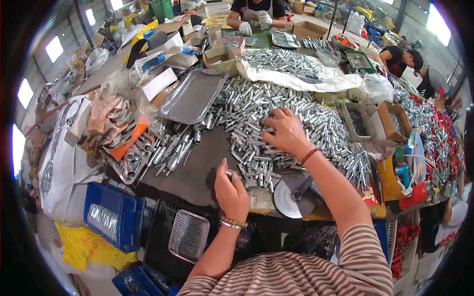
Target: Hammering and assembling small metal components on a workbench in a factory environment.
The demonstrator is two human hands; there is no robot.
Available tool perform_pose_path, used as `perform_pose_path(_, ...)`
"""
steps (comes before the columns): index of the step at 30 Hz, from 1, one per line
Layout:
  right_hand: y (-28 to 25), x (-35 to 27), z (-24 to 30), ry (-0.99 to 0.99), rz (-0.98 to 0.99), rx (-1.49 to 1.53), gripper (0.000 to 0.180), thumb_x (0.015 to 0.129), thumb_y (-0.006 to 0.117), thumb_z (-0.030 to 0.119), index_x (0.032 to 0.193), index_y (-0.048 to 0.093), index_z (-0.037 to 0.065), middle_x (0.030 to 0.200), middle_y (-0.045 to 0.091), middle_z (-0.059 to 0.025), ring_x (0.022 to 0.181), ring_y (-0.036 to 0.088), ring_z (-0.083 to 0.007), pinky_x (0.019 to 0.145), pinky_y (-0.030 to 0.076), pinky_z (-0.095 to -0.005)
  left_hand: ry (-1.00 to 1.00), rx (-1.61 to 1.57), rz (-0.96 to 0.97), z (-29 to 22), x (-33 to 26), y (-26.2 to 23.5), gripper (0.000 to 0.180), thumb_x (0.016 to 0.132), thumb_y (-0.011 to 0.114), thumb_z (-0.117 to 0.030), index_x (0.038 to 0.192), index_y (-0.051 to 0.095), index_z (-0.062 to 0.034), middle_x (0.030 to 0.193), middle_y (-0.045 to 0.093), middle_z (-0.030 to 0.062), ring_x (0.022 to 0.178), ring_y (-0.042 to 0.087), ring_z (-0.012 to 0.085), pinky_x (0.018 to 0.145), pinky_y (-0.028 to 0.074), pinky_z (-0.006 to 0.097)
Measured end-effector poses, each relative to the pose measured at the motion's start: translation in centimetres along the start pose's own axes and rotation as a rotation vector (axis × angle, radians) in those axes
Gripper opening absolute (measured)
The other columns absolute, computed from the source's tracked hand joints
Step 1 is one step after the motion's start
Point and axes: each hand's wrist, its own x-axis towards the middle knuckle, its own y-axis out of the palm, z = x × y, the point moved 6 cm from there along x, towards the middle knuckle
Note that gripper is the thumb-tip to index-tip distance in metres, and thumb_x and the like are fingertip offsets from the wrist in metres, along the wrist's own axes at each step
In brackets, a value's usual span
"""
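Observation:
A wide heap of small silver metal sleeves and rods (316, 116) covers the middle of the dark worktable. My right hand (288, 134) is over this heap, its bent fingers apart and their tips down among the pieces; nothing gripped shows. Nearer me, at the table's front edge, my left hand (231, 195) is closed with the thumb up. Between its thumb and fingers the end of a small metal sleeve (228, 173) shows; the rest is hidden by the hand. A round grey disc (288, 200) lies just right of my left hand, below the heap.
An empty grey metal tray (190, 96) lies at the left beside gloves and larger sockets. Blue bins (109, 217) and a tray of rods (189, 236) are low left. Parts boxes (393, 122) stand at the right. A gloved co-worker (254, 22) works across the table.

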Motion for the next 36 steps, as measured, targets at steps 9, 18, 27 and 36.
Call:
perform_pose_path(9, 0.3, -3.5, 4.7, -0.015, 0.005, 0.048, 0.035, 0.085, 0.071, 0.037, 0.113, 0.078, 0.017, 0.132, 0.063, -0.0138, 0.124, 0.056, -0.0347, 0.099, 0.044, -0.0521, 0.013, 0.015, -0.004, -0.1, 0.1, 0.2, 0.046, 0.102, 0.052, -0.010, 0.146, 0.050, 0.0029, 0.136, 0.062, 0.0256, 0.122, 0.060, 0.0438, 0.105, 0.045, 0.050)
perform_pose_path(18, 1.3, -7.3, 10.7, -0.160, -0.002, 0.138, 0.034, 0.088, 0.067, 0.033, 0.116, 0.073, 0.013, 0.121, 0.062, -0.0117, 0.121, 0.057, -0.0300, 0.102, 0.040, -0.0550, 0.002, 0.034, 0.006, -0.3, 0.3, 0.0, 0.046, 0.101, 0.052, -0.009, 0.146, 0.050, 0.0040, 0.135, 0.062, 0.0265, 0.122, 0.060, 0.0434, 0.105, 0.046, 0.049)
perform_pose_path(27, 0.0, -4.4, 11.1, -0.188, -0.116, 0.322, 0.026, 0.082, 0.072, 0.023, 0.105, 0.076, 0.011, 0.112, 0.069, -0.0099, 0.109, 0.064, -0.0288, 0.110, 0.038, -0.0600, 0.007, 0.000, -0.074, 0.4, -0.1, -0.3, 0.044, 0.104, 0.049, -0.006, 0.148, 0.047, 0.0012, 0.137, 0.060, 0.0253, 0.125, 0.061, 0.0406, 0.105, 0.047, 0.046)
perform_pose_path(36, 10.7, 4.2, 13.4, -0.216, 0.268, 0.178, 0.043, 0.082, 0.074, 0.041, 0.115, 0.074, 0.014, 0.112, 0.068, -0.0105, 0.114, 0.064, -0.0312, 0.107, 0.042, -0.0508, -0.051, -0.156, -0.104, 1.2, 0.1, -0.2, 0.045, 0.110, 0.043, -0.015, 0.152, 0.042, 0.0023, 0.145, 0.054, 0.0226, 0.130, 0.056, 0.0338, 0.111, 0.042, 0.043)
